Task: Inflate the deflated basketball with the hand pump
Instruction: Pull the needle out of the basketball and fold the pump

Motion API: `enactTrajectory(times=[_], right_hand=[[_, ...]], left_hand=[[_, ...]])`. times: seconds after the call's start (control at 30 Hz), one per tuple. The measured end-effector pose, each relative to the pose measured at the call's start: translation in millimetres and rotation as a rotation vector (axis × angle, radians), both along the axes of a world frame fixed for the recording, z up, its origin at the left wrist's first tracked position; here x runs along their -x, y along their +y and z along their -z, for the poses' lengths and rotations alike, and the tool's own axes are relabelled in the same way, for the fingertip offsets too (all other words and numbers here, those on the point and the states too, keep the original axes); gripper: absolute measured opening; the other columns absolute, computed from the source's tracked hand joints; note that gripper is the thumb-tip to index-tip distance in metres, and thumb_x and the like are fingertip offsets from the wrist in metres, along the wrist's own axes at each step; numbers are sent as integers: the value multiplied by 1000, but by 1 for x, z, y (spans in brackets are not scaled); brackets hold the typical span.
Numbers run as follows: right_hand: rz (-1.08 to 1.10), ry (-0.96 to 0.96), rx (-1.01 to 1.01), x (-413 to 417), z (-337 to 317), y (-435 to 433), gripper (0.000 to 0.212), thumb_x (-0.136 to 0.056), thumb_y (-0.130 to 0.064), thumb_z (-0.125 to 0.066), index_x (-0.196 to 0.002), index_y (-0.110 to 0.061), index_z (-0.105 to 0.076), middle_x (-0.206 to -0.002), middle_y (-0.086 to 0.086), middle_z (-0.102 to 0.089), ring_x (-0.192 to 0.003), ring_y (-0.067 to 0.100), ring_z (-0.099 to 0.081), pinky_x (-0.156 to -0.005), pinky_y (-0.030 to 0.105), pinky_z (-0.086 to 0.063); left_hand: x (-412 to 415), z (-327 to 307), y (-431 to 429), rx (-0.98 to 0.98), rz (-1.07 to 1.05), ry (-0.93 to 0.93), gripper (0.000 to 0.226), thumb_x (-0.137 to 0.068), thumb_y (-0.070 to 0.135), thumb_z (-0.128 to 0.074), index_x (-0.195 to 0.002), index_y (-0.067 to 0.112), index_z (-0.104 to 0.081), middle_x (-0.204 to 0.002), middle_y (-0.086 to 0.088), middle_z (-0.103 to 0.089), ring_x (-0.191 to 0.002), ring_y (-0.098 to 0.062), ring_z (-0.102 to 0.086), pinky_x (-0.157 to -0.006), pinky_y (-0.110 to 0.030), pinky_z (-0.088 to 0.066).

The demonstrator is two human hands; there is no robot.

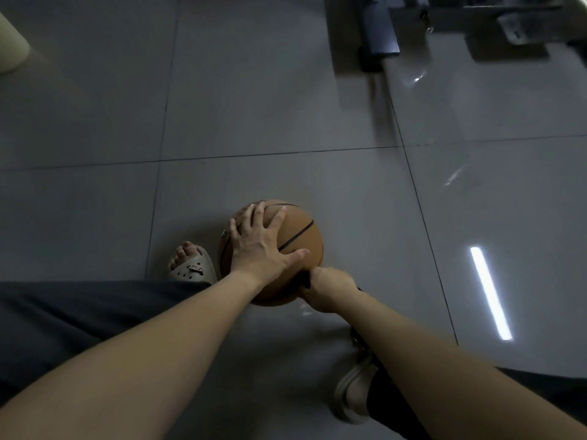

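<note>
On a grey tiled floor (254, 90), close in front of a crouching person: a basketball (298, 236), sitting on the tile and looking fairly round from above, with no telling how soft. Pinned from the top by the left hand (257, 246), fingers spread and straight, palm flat on the leather, curled round nothing. Met at its near lower side by the right hand (327, 292), fingers curled tight round a slim dark thing, taken for the pump (307, 278), with only a sliver visible against the ball and the rest hidden under hand and forearm. Valve out of sight, so no telling needle in or out. Judged as the joining step: seating the needle, or steadying just ahead of the first stroke. Calls next for keeping the ball still under the flat hand, holding the needle square to the valve so as not to bend it, then working the handle in full strokes, possibly at the cost of lifting the left hand away. No containers in view, so no contents to report. Elsewhere: left sandal (190, 265) just beside the ball, right sandal (352, 392) nearer the camera under the right forearm, dark trousers (63, 319) along the lower edge, dark metal frame (378, 36) at far upper right, bright strip of reflected light (490, 293) on the tile to the right.
</note>
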State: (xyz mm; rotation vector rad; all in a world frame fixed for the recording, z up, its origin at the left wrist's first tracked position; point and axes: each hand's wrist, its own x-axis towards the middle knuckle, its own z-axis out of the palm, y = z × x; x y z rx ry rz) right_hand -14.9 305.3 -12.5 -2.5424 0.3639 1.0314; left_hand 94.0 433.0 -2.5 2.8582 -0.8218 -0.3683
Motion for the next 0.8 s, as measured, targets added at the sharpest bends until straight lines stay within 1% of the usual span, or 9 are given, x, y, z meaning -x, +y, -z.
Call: enactTrajectory(times=[0.07,0.13,0.27,0.37,0.5,0.57,0.63,0.7,0.8], right_hand=[[-47,-26,9,2,3,1,37,-97,-49,-40,-112,-20,-59,-93,1,-62,-83,24,-59,-75,41,-49],[-79,-38,17,2,4,2,36,-98,-48,-39,-111,-21,-59,-95,2,-64,-83,25,-58,-74,40,-47],[-101,-59,-15,3,4,0,34,-98,-48,-38,-106,-21,-58,-97,3,-65,-85,27,-60,-79,43,-50],[-131,-47,-44,4,4,-1,34,-98,-48,-39,-111,-22,-58,-99,2,-65,-87,26,-61,-83,46,-52],[-136,-36,-55,2,5,-3,35,-98,-48,-39,-114,-22,-57,-100,3,-64,-89,27,-61,-84,46,-52],[-126,-37,-44,2,4,-1,35,-98,-48,-40,-110,-21,-58,-97,3,-63,-87,26,-60,-82,45,-52],[-84,-65,-12,4,6,1,33,-97,-49,-40,-99,-21,-58,-88,1,-60,-81,24,-58,-80,42,-51],[-48,-92,37,4,7,2,32,-95,-51,-42,-94,-22,-57,-85,-1,-59,-79,23,-57,-82,41,-48],[-72,-87,56,2,10,0,33,-94,-52,-45,-104,-25,-61,-92,-1,-65,-84,23,-61,-87,43,-47]], left_hand=[[-1,0,1,0,-1,-1,100,-71,91,-40,-154,41,-19,-163,-9,-13,-150,-32,-5,-119,-62,-6],[-4,0,0,-5,0,9,100,-71,92,-39,-154,41,-18,-163,-8,-13,-150,-32,-5,-119,-62,-6],[-8,-1,0,-5,21,23,99,-72,92,-39,-154,41,-17,-163,-7,-12,-150,-31,-4,-119,-62,-6],[-8,-1,1,-9,35,21,98,-72,91,-39,-154,42,-17,-163,-7,-12,-150,-31,-4,-119,-62,-7],[-9,-1,1,-9,34,29,98,-72,91,-40,-154,42,-16,-163,-6,-12,-150,-31,-3,-119,-61,-6],[-9,-1,2,-3,31,29,98,-72,92,-40,-154,42,-17,-163,-6,-12,-150,-31,-3,-119,-61,-6],[-10,-1,1,-3,26,32,98,-72,92,-40,-154,42,-18,-163,-6,-12,-150,-31,-3,-119,-61,-5],[-10,-1,0,-2,21,37,98,-71,92,-40,-153,43,-18,-163,-6,-13,-150,-31,-4,-119,-61,-6],[-11,-1,0,-7,15,42,98,-71,92,-40,-153,43,-19,-163,-6,-13,-150,-31,-4,-119,-61,-6]])
